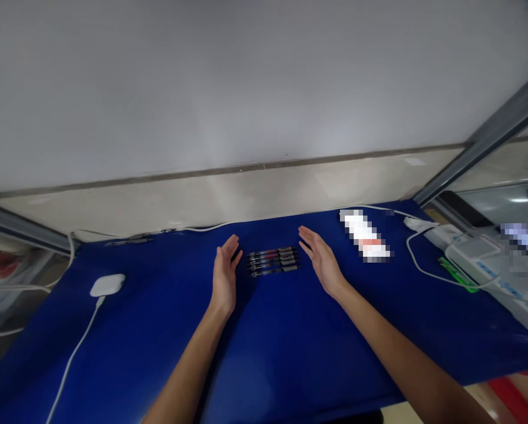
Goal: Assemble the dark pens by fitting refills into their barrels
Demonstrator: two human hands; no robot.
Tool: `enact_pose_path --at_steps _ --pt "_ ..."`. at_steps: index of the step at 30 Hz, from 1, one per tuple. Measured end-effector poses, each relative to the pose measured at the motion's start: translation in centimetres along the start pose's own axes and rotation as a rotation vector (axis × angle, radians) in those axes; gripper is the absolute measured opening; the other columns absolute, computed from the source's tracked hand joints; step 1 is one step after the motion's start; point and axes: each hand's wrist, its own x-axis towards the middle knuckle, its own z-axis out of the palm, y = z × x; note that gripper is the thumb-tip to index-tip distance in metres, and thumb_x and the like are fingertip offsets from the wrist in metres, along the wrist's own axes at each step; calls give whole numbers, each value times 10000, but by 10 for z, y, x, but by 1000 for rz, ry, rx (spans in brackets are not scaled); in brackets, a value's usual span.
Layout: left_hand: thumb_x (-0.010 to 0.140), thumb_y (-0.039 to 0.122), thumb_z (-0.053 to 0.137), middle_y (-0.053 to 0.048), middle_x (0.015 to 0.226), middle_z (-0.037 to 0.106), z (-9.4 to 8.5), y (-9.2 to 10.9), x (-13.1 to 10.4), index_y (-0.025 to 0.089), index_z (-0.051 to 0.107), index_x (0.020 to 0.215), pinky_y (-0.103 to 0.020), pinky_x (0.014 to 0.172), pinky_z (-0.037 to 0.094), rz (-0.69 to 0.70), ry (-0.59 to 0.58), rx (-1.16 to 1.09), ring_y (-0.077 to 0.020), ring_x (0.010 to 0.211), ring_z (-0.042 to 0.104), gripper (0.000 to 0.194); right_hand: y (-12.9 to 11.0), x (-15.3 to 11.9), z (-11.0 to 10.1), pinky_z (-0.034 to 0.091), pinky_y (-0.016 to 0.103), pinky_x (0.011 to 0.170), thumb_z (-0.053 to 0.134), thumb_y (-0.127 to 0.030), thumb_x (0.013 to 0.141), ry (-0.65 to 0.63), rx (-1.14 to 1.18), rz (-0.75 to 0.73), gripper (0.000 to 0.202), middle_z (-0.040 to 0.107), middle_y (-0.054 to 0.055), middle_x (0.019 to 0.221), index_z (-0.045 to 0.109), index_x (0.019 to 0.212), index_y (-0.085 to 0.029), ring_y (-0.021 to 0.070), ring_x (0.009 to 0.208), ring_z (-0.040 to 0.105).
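Observation:
Several pens (273,261) lie side by side in a neat row on the blue table surface (264,341), their lengths running left to right. Just off their left ends is my left hand (225,274), fingers stretched out and palm turned inward, holding nothing. On the opposite side my right hand (322,259) is likewise open and empty, its palm facing the pens' right ends. Whether any fingertip touches a pen is hard to make out; small gaps seem to show on both sides.
A white earbud case (107,285) with a cable (76,350) lies at the left. Further pens (134,239) rest by the back edge. To the right are a blurred-out phone-like object (365,235), a green item (458,275) and a white plastic package (480,259). A wall (255,191) stands behind.

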Motion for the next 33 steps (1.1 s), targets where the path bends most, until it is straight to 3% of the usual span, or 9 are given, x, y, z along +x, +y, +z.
enact_pose_path --at_steps 3,7,12,17,28,30,33 --pt "925 559 426 -114 1295 602 -8 4 4 177 633 1173 -447 1026 455 14 42 94 -273 1237 533 500 -3 0 -5 437 473 1064 382 -560 964 45 -149 -24 444 548 50 1366 549 1286 -305 245 1269 511" --pt "894 487 535 -74 1178 653 -13 8 6 214 663 1086 -420 978 468 102 49 367 -256 1146 576 358 -11 -3 -7 514 462 935 485 -503 938 53 -367 -104 335 587 63 1273 638 1150 -295 246 1071 615" --pt "901 389 544 -59 1145 648 -11 11 2 236 669 977 -426 968 453 337 -5 686 -247 1118 568 211 -19 -10 -6 437 518 1009 545 -398 925 -55 -682 -393 192 582 62 1216 698 919 -283 281 1192 510" --pt "912 331 522 -33 1120 658 -6 16 -3 252 672 942 -443 999 407 429 -19 836 -251 1120 549 173 -20 -17 -4 314 599 1080 613 -350 892 -263 -914 -522 108 492 35 1367 706 920 -303 325 1350 342" --pt "914 285 523 -39 1091 652 -1 23 -10 247 664 933 -431 995 406 573 -43 891 -249 1098 534 147 -24 -20 -3 325 567 1106 648 -348 879 -424 -960 -539 80 447 18 1423 681 893 -277 301 1399 288" --pt "903 310 549 -47 1091 652 0 22 -12 251 668 959 -435 993 410 624 -100 925 -254 1094 534 144 -25 -21 -2 330 565 1104 618 -339 901 -429 -937 -535 83 460 19 1414 667 890 -273 294 1394 297" --pt "866 398 618 -56 1090 660 1 19 -16 263 669 1044 -433 943 430 697 -291 1013 -268 1066 541 229 -27 -22 0 334 542 1109 574 -346 930 -404 -882 -506 102 481 28 1393 641 930 -269 277 1382 312"
